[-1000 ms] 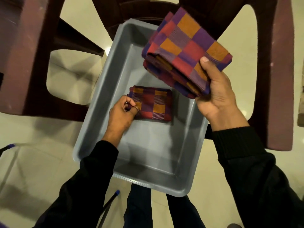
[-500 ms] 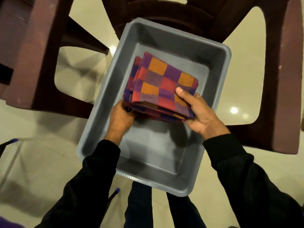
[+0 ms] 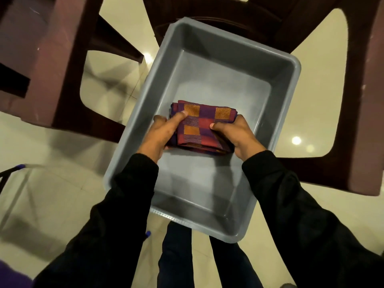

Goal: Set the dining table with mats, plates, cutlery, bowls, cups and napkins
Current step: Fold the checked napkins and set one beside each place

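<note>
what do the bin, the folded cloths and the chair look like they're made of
Bin: likely moulded plastic, matte grey, with rounded corners and a rolled rim.
Folded cloths: woven fabric, with visible ribbed weave in maroon, purple and orange checks.
Chair: probably moulded plastic, dark maroon, with smooth one-piece curves and a slight sheen.

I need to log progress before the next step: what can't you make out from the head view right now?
- How many folded napkins are in the pile: only the top one shows, and both hands cover its sides.
- Fingers of the left hand and right hand: tucked under the cloth; only the thumbs show.
- Dining table, mats, plates, cutlery: outside the frame.
- Near corner of the grey tub: covered by the left sleeve.
</note>
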